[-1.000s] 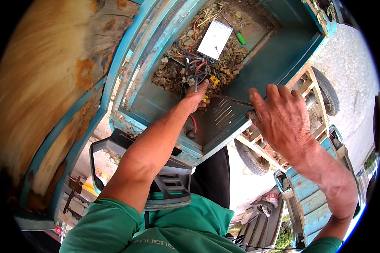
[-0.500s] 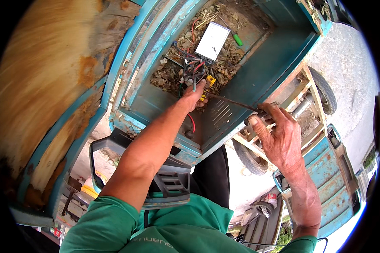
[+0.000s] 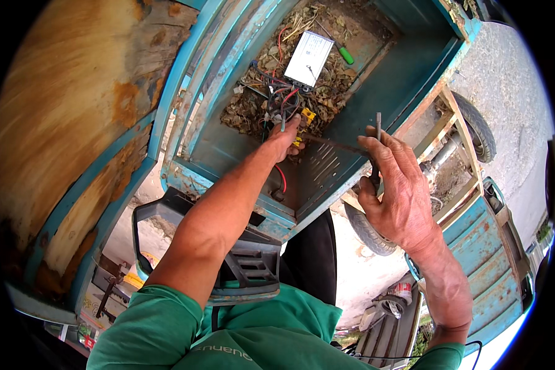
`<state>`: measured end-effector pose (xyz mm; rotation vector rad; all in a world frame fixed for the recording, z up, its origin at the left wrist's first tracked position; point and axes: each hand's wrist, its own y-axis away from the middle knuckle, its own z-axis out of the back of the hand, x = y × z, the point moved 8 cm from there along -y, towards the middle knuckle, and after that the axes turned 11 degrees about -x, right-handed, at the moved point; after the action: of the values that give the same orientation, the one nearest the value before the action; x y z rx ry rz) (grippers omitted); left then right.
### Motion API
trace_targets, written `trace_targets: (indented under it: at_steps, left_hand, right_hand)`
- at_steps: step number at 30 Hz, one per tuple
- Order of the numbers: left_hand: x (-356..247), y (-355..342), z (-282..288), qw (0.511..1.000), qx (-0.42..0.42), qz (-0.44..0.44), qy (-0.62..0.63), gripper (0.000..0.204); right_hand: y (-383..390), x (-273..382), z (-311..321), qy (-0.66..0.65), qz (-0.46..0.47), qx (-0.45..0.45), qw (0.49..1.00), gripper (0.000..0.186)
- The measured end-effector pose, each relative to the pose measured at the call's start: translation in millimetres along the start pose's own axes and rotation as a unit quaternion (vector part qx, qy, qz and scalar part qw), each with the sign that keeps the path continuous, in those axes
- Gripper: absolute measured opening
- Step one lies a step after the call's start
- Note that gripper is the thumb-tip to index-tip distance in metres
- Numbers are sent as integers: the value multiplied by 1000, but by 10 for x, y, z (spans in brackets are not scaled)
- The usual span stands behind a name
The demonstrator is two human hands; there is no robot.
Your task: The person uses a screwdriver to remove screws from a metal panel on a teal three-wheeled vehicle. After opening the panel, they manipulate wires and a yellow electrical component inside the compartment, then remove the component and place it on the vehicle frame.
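Inside a blue metal bin, my left hand is closed among wires next to a yellow connector. A short grey metal piece sticks up by its fingers; what the hand grips is mostly hidden. My right hand is curled around the crossbar of a T-handle wrench over the bin's right edge. The wrench's long dark shaft runs left to my left hand, its tip out of sight there. Red and black wires lead up to a white metal box.
Dry leaves cover the bin floor, with a green-handled screwdriver beside the white box. A rusty wooden-faced panel stands at left. A black plastic frame sits below my left arm. Wheels and a cart frame stand at right.
My right hand has turned with the wrench handle, and the crossbar now stands upright, its end showing above the fingers. My left hand has stayed in place among the wires.
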<state>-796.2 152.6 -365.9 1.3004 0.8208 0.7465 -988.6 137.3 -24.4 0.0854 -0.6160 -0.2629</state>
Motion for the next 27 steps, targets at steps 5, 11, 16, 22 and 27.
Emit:
trace_targets:
  at_steps: [5,11,16,22,27]
  left_hand:
    - [-9,5,15,1000,-17,-4,-2,53]
    - [9,-32,0,1000,-2,1,-19,53]
    - [11,-66,7,1000,1,-9,-18,53]
    - [-40,19,26,1000,-4,-12,-24,53]
    - [-36,60,44,999,-16,-3,-32,54]
  right_hand:
    - [-22,-133,-11,-92,68,46,992,83]
    - [-122,59,-82,40,243,84,966,33]
    - [-203,39,-63,228,177,85,954,33]
    - [-108,-161,104,126,12,85,988,37]
    - [70,-316,134,19,-137,28,990,33]
